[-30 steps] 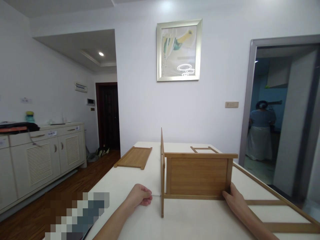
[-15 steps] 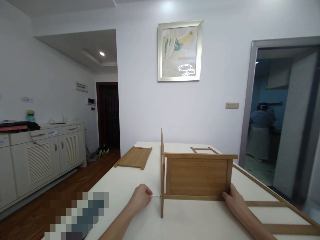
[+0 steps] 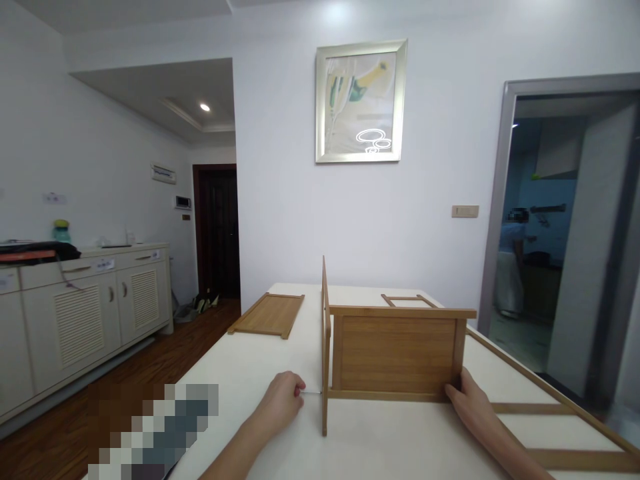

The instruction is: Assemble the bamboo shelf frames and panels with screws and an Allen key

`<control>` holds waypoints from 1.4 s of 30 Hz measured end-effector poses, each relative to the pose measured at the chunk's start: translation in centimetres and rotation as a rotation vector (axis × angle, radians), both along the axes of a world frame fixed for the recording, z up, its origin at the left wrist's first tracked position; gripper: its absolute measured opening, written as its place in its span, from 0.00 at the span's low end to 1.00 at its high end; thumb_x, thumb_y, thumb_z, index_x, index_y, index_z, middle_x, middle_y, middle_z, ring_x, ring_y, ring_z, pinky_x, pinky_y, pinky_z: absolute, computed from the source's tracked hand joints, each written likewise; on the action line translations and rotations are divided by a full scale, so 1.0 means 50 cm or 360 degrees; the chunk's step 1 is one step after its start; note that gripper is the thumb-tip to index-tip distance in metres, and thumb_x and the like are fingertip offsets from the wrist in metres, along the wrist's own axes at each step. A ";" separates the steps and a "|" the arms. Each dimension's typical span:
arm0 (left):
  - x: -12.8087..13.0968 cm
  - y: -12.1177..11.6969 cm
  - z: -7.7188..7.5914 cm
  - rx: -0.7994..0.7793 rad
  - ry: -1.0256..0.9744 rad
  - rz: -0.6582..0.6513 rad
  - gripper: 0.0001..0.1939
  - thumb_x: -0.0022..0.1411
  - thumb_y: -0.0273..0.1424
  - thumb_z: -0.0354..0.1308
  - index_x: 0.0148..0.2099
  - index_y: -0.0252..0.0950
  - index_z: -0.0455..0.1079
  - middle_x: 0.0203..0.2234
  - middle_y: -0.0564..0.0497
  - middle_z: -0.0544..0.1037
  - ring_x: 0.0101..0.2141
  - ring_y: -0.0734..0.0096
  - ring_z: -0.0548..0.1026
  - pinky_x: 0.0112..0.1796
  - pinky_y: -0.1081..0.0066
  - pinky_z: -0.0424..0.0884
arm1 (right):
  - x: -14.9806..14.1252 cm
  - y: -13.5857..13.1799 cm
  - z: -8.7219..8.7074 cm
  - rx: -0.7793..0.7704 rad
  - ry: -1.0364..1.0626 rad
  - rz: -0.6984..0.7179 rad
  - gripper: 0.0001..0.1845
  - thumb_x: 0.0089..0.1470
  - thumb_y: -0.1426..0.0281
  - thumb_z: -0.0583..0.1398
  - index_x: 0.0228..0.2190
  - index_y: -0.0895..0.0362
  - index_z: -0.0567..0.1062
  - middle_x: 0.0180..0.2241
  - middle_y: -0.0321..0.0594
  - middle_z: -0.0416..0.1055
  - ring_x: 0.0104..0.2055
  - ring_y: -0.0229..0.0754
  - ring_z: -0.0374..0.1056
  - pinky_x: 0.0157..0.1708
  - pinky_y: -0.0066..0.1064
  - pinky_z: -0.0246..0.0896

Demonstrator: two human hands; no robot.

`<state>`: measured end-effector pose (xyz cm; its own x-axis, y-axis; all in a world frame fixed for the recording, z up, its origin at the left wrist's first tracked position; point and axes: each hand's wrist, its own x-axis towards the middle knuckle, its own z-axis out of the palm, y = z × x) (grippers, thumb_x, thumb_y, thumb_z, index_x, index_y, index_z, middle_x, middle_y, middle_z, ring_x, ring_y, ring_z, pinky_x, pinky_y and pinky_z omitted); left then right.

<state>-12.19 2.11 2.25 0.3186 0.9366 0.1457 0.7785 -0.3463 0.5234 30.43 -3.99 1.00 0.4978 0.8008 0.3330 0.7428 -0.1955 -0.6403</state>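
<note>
A bamboo shelf panel [image 3: 397,353] stands on its edge on the white table [image 3: 250,373], joined at its left end to an upright side frame [image 3: 325,347]. My left hand [image 3: 280,400] is closed in a pinch on a thin metal tool [image 3: 311,392] whose tip meets the side frame low down. My right hand [image 3: 473,403] grips the panel's lower right corner and holds it upright. A second long bamboo side frame [image 3: 550,407] lies flat on the table under and to the right of my right arm.
Another bamboo shelf panel [image 3: 267,315] lies flat at the table's far left edge. A small frame piece [image 3: 407,300] lies at the far end. White cabinets [image 3: 85,313] line the left wall. In the doorway at right a person [image 3: 510,273] is partly visible.
My left hand has shifted slightly while staying pinched on the thin tool at the side frame. The person in the doorway has moved left, mostly behind the door frame.
</note>
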 end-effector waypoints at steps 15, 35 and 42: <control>-0.008 0.006 0.011 0.0092 0.0106 0.0105 0.13 0.61 0.26 0.48 0.33 0.33 0.75 0.34 0.44 0.80 0.38 0.65 0.75 0.39 0.71 0.62 | -0.007 -0.004 0.008 -0.0006 0.0006 0.0011 0.25 0.44 0.69 0.51 0.47 0.58 0.65 0.40 0.46 0.75 0.45 0.52 0.70 0.46 0.38 0.61; 0.017 0.003 -0.008 0.0042 0.0308 -0.0025 0.13 0.63 0.24 0.44 0.38 0.33 0.71 0.36 0.43 0.73 0.39 0.63 0.72 0.40 0.69 0.60 | -0.010 -0.006 0.012 -0.0008 -0.0006 0.0005 0.22 0.44 0.69 0.52 0.45 0.57 0.66 0.38 0.44 0.75 0.45 0.52 0.70 0.46 0.37 0.62; 0.016 0.010 -0.012 0.0063 0.0275 -0.0056 0.13 0.63 0.24 0.45 0.36 0.33 0.72 0.35 0.44 0.73 0.39 0.64 0.72 0.40 0.70 0.61 | -0.010 -0.005 0.012 -0.0012 -0.0006 0.0004 0.23 0.44 0.69 0.52 0.45 0.58 0.66 0.39 0.46 0.75 0.45 0.52 0.70 0.45 0.38 0.62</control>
<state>-11.38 2.59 1.64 0.3748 0.9190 0.1224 0.8426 -0.3927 0.3686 29.92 -4.25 1.60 0.4947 0.8044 0.3289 0.7456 -0.1985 -0.6361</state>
